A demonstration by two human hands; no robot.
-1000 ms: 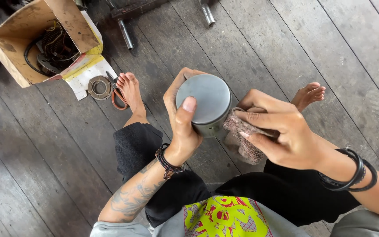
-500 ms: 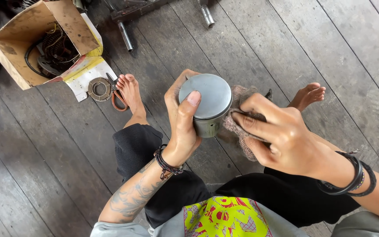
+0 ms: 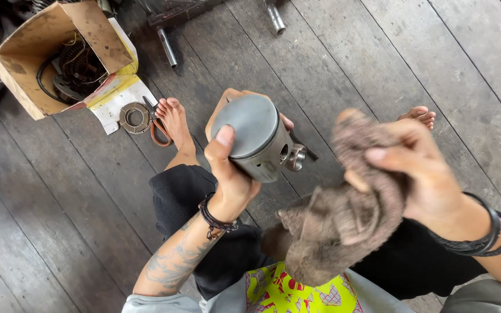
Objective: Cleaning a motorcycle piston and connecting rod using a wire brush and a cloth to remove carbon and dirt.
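My left hand (image 3: 230, 168) grips a grey metal piston (image 3: 256, 139), thumb on its flat crown, its side hole with a pin facing right. My right hand (image 3: 421, 168) holds a brown, dirty rag (image 3: 334, 223) that hangs down and is lifted clear of the piston. Both hands are over my crossed legs in black trousers, bare feet on the wooden floor.
An open cardboard box (image 3: 47, 58) with cables and engine parts sits at the upper left. Beside my left foot (image 3: 175, 124) lie a round metal ring (image 3: 134, 117) and orange-handled pliers (image 3: 158, 124). Metal tubes (image 3: 166, 46) lie at the top. Grey floor planks all around.
The right hand with the rag has come off the piston and moved right and toward the camera. The piston has tilted, showing its side hole.
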